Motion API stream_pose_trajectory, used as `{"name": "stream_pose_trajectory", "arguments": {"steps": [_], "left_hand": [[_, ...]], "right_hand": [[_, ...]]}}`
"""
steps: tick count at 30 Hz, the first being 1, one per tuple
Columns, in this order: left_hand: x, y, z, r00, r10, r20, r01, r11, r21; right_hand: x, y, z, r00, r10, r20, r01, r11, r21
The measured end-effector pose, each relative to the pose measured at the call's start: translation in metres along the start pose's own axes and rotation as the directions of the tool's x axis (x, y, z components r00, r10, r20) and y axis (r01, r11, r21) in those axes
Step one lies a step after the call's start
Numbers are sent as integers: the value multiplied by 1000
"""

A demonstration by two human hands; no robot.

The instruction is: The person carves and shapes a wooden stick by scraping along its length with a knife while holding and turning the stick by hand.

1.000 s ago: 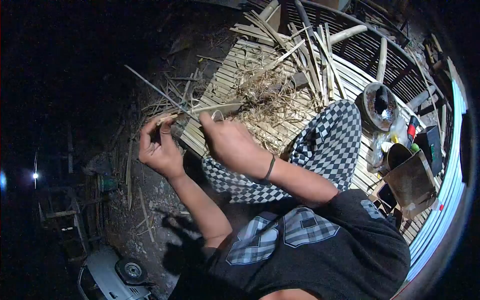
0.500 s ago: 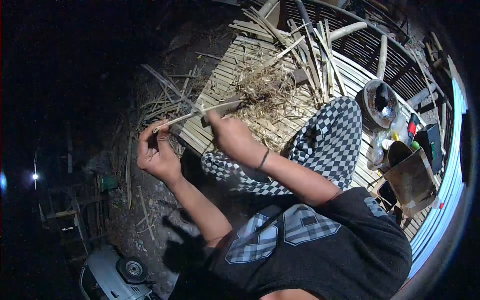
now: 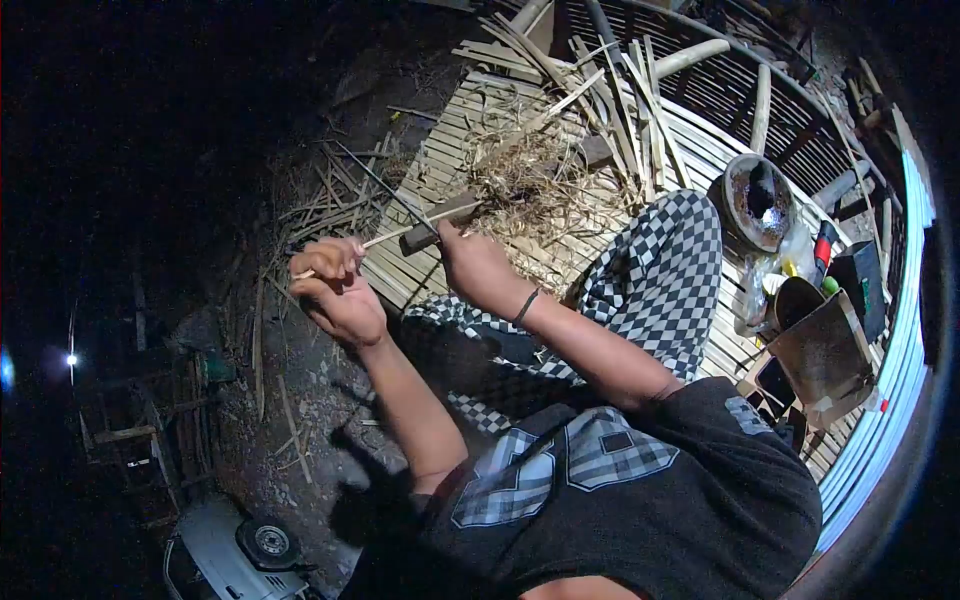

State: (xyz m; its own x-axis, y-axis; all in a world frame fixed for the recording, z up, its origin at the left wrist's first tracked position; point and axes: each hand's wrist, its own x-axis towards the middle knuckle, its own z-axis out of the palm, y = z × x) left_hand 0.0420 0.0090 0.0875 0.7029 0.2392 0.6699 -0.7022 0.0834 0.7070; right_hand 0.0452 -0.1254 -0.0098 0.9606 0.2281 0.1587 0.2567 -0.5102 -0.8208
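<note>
My left hand (image 3: 342,292) is closed around one end of a thin bamboo strip (image 3: 393,234). The strip reaches up and right across a small wooden block (image 3: 419,239) lying on the slatted bamboo platform (image 3: 440,158). In my right hand (image 3: 480,270) is a knife, its handle hidden in the fist. The narrow knife blade (image 3: 385,188) points up and left and crosses the strip beside the block. Curly bamboo shavings (image 3: 530,180) are heaped just beyond the right hand.
Long bamboo slats (image 3: 640,120) are piled at the platform's far end. To the right stand a round bowl-like vessel (image 3: 735,205), plastic bags (image 3: 797,255) and an open cardboard box (image 3: 822,365). Scrap strips (image 3: 325,205) litter the ground left. A vehicle (image 3: 235,555) is at lower left.
The knife blade, blurred before, now shows sharply and points more steeply upward. My left hand has turned, its fingers curling tighter over the strip. The right hand has shifted slightly right.
</note>
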Motion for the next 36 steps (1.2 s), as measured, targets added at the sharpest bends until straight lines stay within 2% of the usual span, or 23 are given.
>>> {"name": "stream_pose_trajectory", "arguments": {"steps": [1, 2, 3, 5, 7, 9, 10, 11, 12, 16, 19, 23, 25, 28, 30, 33, 35, 36], "left_hand": [[-1, -2, 2, 997, -4, -73, -1, 998, -70], [-3, -4, 4, 989, -6, -148, 9, 1000, 22], [-3, -6, 8, 989, -8, -146, 11, 1000, 23], [-2, -7, 16, 957, 82, -277, -47, 990, 129], [1, -12, 22, 947, 110, -301, -75, 989, 126], [3, -13, 28, 910, 133, -394, -77, 985, 156], [5, -13, 27, 910, 133, -393, -76, 985, 158], [6, -12, 26, 873, 120, -473, -54, 987, 152], [7, -12, 25, 828, 107, -550, -34, 989, 141], [7, -13, 27, 814, 170, -555, -44, 972, 232], [7, -16, 33, 819, 228, -527, -96, 959, 266], [10, -19, 33, 815, 217, -538, -96, 965, 244], [13, -20, 30, 791, 212, -573, -95, 969, 228], [16, -24, 12, 781, 283, -557, -122, 943, 309], [16, -23, -2, 768, 292, -570, -116, 939, 324], [18, -26, -13, 788, 258, -559, -110, 953, 284], [16, -24, -9, 791, 227, -568, -103, 965, 241], [16, -25, -7, 789, 230, -569, -106, 965, 241]], "right_hand": [[0, -5, -4, 1000, 3, 17, -4, 1000, 22], [-3, -12, -7, 999, 24, 24, -25, 999, 24], [-6, -21, -13, 999, 27, 23, -27, 999, 26], [-10, -33, -15, 998, -63, 1, 63, 998, -3], [-8, -28, -3, 996, -78, 34, 77, 996, 35], [-4, -10, 19, 989, -125, -78, 126, 992, 2], [-1, 5, 26, 992, -86, -93, 90, 995, 36], [3, 23, 31, 999, 41, -20, -41, 999, 21], [6, 46, 43, 998, 43, -39, -43, 999, 9], [12, 57, 47, 997, 26, -74, -28, 999, -29], [5, 22, 29, 1000, -12, -19, 12, 1000, 20], [1, 6, 20, 1000, -10, 10, 10, 999, 53], [7, 32, 35, 1000, -23, 16, 22, 997, 79], [18, 51, 60, 997, 78, 12, -77, 996, -35], [16, 40, 63, 997, 71, 14, -71, 997, -25], [16, 12, 34, 997, 52, 61, -52, 999, -10], [4, -5, 23, 996, -50, 77, 54, 997, -48], [2, 1, 28, 997, -53, 58, 53, 999, 11]]}}
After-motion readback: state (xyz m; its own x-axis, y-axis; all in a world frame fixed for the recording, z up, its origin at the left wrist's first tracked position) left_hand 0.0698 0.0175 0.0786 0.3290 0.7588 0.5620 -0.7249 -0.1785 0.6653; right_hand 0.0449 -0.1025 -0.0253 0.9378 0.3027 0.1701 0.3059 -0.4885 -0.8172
